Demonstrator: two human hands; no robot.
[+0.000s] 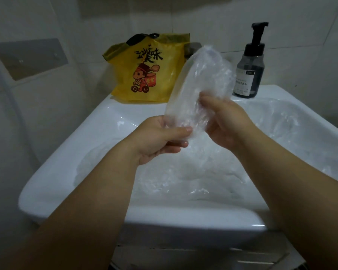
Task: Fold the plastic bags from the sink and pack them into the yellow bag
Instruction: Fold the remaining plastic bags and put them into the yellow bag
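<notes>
Plastic bag (199,84), clear and crumpled, is held in the air above the sink (66,152). It stands roughly upright, with its upper end leaning to the right.

The left hand (160,139) grasps the lower end of the plastic bag: the thumb lies across the film on the near side and the fingers are curled beneath it. The right hand (226,123) grasps the right edge of the same bag about midway up, with thumb and fingers closed on the film. Both forearms reach in over the front rim of the sink.

The loose plastic bags (183,176), also clear, lie heaped in the white basin below the hands and extend toward its right side. Single bags within the heap cannot be told apart.

The yellow bag (144,71) stands upright on the back left of the sink rim, near the tiled wall. It carries black characters and a cartoon figure. The held bag overlaps its right edge in the view; whether they touch cannot be told.

The pump bottle (250,69), dark with a black pump head, stands upright on the back rim to the right of the held bag, well apart from the yellow bag.
</notes>
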